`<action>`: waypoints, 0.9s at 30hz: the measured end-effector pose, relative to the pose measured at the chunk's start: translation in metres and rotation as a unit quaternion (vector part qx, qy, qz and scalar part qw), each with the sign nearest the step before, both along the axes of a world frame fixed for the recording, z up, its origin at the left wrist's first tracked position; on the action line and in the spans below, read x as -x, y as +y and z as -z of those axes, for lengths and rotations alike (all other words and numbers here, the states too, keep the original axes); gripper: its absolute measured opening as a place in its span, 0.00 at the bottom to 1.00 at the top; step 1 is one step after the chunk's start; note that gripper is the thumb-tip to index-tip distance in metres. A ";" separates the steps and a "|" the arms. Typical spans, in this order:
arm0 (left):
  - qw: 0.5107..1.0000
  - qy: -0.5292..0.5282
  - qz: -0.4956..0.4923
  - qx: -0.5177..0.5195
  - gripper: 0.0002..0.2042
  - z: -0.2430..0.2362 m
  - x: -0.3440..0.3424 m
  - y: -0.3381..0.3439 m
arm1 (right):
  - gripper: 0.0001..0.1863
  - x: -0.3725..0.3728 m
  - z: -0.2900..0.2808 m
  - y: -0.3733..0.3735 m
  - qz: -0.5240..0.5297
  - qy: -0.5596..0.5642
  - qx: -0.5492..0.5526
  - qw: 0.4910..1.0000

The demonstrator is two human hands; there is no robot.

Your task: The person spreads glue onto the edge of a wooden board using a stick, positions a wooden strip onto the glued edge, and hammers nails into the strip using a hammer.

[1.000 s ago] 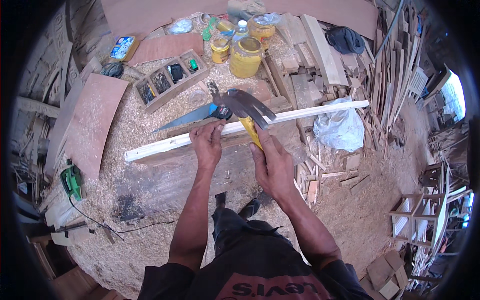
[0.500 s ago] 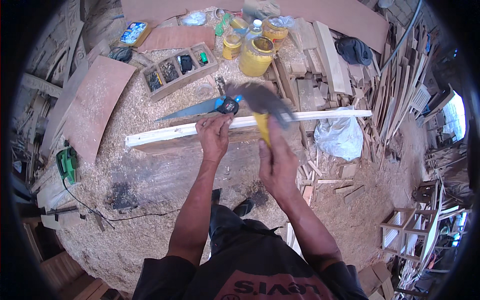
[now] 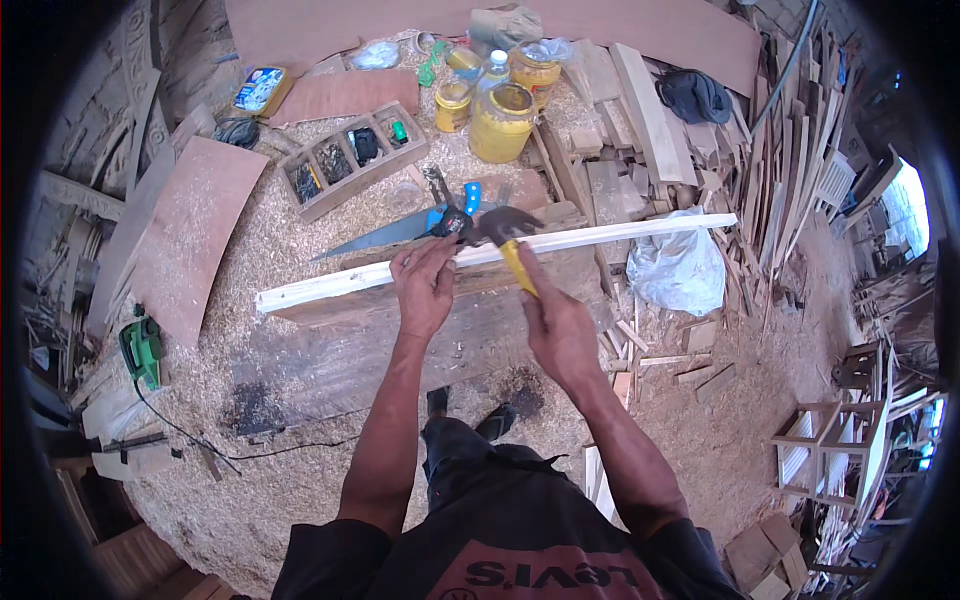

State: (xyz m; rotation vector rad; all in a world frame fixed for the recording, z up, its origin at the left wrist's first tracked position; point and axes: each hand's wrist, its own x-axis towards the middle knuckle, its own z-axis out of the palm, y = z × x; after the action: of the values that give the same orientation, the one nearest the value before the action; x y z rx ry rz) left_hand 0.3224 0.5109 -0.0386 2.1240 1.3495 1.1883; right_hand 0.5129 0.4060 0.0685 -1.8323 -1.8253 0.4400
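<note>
My right hand [image 3: 568, 335] is closed around the yellow handle of a claw hammer [image 3: 515, 255]. The dark hammer head is over a long pale wood strip [image 3: 350, 283], just right of my left fingertips. My left hand [image 3: 425, 285] rests against the strip with its fingers drawn together; whatever they may pinch is too small to make out. Under the strip lies a thicker brown wood block [image 3: 350, 303]. Just beyond my left fingers sit a black tape measure [image 3: 452, 221] and a handsaw [image 3: 375, 238] with a blue handle.
A divided wooden box [image 3: 352, 165] holds small hardware. Yellow tubs [image 3: 500, 135] stand at the back. A green power tool [image 3: 141, 352] with a cord lies left. A white plastic bag [image 3: 677, 270] is under the strip's right end, near stacked offcuts [image 3: 780, 170]. Shavings cover the floor.
The hammer head has swung down and leftward, from a blur above the strip to a place beside my left fingertips. My left hand stays on the strip. The whole view has shifted slightly.
</note>
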 end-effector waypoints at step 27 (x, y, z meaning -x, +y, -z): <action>0.975 0.212 0.062 -0.008 0.14 -0.022 -0.127 0.028 | 0.34 -0.070 0.013 -0.025 0.159 0.160 -0.097 0.969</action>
State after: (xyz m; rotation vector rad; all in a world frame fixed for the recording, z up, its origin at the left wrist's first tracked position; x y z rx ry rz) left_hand 0.4492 0.5393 -0.0163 2.5307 1.3442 0.7220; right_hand 0.5831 0.3814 0.0551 -1.7586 -1.2870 0.3936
